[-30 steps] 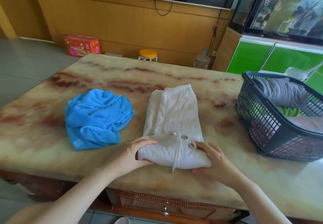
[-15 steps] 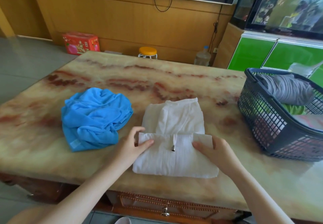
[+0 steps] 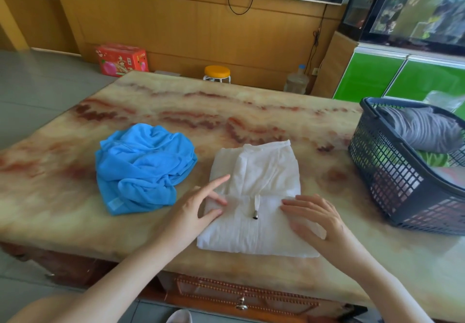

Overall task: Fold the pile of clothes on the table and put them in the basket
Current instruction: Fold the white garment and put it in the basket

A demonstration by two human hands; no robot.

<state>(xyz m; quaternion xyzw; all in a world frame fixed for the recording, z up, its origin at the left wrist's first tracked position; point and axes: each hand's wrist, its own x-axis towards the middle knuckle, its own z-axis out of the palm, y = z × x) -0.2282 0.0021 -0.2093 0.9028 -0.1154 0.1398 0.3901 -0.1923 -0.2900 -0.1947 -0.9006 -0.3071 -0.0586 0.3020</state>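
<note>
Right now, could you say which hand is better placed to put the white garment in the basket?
Probably the right hand: it rests on the garment nearest the basket.

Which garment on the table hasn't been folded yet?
The blue garment, crumpled in a heap and untouched, left of the white garment, which lies flat, partly folded, with the left hand and right hand on it.

L hand (image 3: 201, 204) & R hand (image 3: 314, 218) both palm-down, fingers (image 3: 219, 180) straight.
</note>
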